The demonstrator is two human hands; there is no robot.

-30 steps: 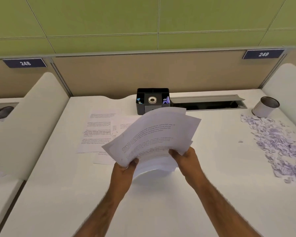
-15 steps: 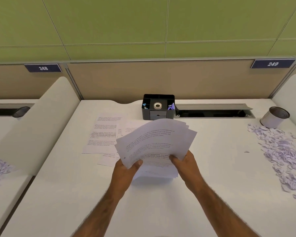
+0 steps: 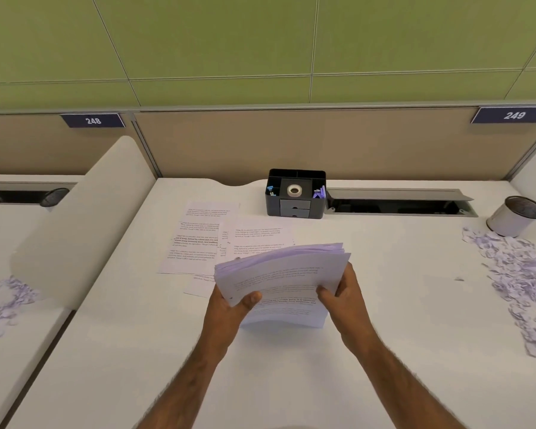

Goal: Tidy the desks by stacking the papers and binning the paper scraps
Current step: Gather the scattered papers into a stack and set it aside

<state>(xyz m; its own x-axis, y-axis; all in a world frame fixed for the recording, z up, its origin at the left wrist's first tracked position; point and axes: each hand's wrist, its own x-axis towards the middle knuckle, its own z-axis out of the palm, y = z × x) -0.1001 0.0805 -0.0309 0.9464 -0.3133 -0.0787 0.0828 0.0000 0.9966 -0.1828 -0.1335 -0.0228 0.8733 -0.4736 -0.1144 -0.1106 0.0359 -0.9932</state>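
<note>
Hands, left hand [image 3: 229,308] and right hand [image 3: 345,300], grip paper stack [image 3: 283,280] on desk [image 3: 291,366]

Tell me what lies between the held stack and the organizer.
Loose printed sheets lie flat on the desk between the stack and the organizer, as the head view shows.

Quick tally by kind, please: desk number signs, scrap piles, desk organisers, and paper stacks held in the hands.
Number signs: 2
Scrap piles: 2
Desk organiser: 1
Held paper stack: 1
Total: 6
</note>
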